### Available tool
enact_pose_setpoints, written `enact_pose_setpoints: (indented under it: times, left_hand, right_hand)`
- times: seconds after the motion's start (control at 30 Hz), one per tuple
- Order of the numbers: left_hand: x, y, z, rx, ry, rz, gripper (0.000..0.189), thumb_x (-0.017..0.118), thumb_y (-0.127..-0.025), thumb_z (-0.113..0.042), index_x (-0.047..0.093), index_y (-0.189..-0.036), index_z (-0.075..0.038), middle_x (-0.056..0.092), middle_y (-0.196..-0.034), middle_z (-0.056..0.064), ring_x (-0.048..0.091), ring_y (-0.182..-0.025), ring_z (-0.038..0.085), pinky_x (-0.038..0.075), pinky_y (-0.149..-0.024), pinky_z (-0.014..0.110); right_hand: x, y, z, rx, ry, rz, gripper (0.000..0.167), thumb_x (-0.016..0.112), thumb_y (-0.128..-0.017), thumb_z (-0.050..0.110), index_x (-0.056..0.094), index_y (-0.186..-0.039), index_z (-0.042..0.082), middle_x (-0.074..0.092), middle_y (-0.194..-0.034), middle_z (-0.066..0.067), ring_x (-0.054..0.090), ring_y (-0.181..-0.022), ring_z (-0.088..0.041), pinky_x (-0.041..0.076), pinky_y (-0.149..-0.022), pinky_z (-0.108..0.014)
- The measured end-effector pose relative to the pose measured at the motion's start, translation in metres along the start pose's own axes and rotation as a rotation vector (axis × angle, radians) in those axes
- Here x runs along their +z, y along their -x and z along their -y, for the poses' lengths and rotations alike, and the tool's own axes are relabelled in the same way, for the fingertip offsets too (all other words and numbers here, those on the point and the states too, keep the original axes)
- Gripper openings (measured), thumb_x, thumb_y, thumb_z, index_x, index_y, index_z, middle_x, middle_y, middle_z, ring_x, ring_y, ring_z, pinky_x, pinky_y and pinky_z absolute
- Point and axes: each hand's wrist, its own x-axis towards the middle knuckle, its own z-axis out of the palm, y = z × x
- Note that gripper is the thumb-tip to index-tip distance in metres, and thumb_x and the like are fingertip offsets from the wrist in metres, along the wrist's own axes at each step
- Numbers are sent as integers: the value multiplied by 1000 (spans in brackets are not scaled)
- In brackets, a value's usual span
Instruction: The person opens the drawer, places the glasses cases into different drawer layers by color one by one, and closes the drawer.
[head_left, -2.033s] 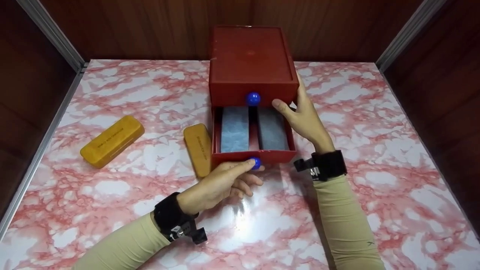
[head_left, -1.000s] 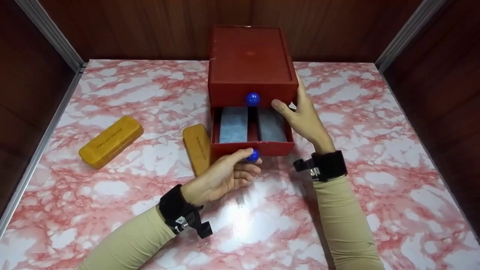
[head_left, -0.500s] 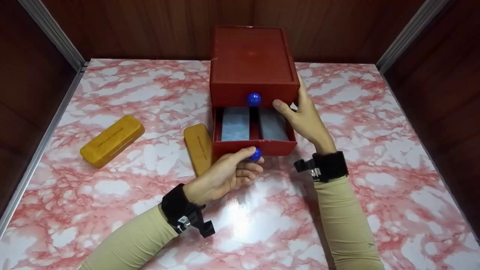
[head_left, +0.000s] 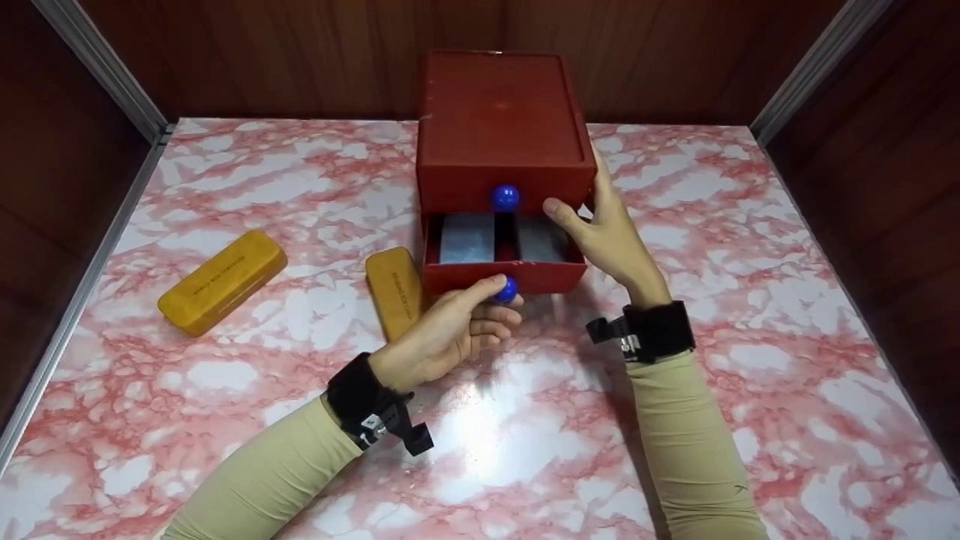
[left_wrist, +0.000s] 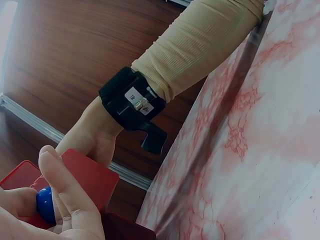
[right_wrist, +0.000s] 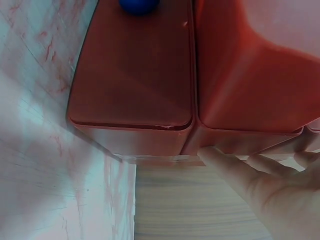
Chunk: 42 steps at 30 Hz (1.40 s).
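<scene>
A red drawer unit (head_left: 499, 112) stands at the back middle. Its partly pulled-out drawer (head_left: 544, 277) contains two bluish-grey oblong items, a left one (head_left: 466, 240) and a right one (head_left: 541, 241). My left hand (head_left: 450, 326) pinches that drawer's blue knob (left_wrist: 46, 205) between thumb and fingers. Against the unit's right side rests my right hand (head_left: 622, 244), its thumb at the front edge below the upper blue knob (head_left: 505, 198). In the right wrist view its fingers touch the side wall. A lower drawer front (right_wrist: 132, 70) with another blue knob sits beneath the pulled-out drawer.
A mustard-yellow case (head_left: 223, 283) lies at the left. A second yellow case (head_left: 394, 292) lies beside the unit, its near end partly behind my left hand. Dark wood panels (head_left: 300, 60) enclose the pink-and-white marbled table (head_left: 787, 360).
My left hand has moved away from me with the knob, and the drawer has slid further into the unit. Less of the bluish-grey items shows. My right hand has stayed in place.
</scene>
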Motion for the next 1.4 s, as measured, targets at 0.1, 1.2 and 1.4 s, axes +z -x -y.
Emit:
enact_pose_setpoints:
  times: [0.1, 1.2, 1.4]
  left_hand:
    - [-2, -4, -1, 9, 0, -11, 35, 58, -111, -34, 73, -111, -2, 76, -83, 3, 69, -67, 10, 59, -67, 19]
    - [-7, -27, -15, 26, 1, -51, 35, 56, -111, -33, 71, -114, -1, 76, -85, 4, 70, -66, 11, 58, -64, 18]
    - [-8, -31, -17, 50, -12, -47, 37, 56, -111, -35, 71, -114, -1, 76, -85, 4, 70, -67, 11, 58, -67, 19]
  right_hand:
    - [0, -1, -1, 3, 2, -2, 83, 76, -101, 20, 28, -168, 22, 52, -156, -5, 54, -139, -24, 41, -118, -46]
    - [1, 1, 0, -9, -28, 3, 78, 75, -101, 21, 32, -166, 24, 55, -150, -4, 56, -136, -23, 43, -115, -47]
    - [1, 1, 0, 2, -48, 1, 79, 75, -101, 20, 31, -166, 24, 56, -149, -6, 56, -135, -24, 44, -113, -49]
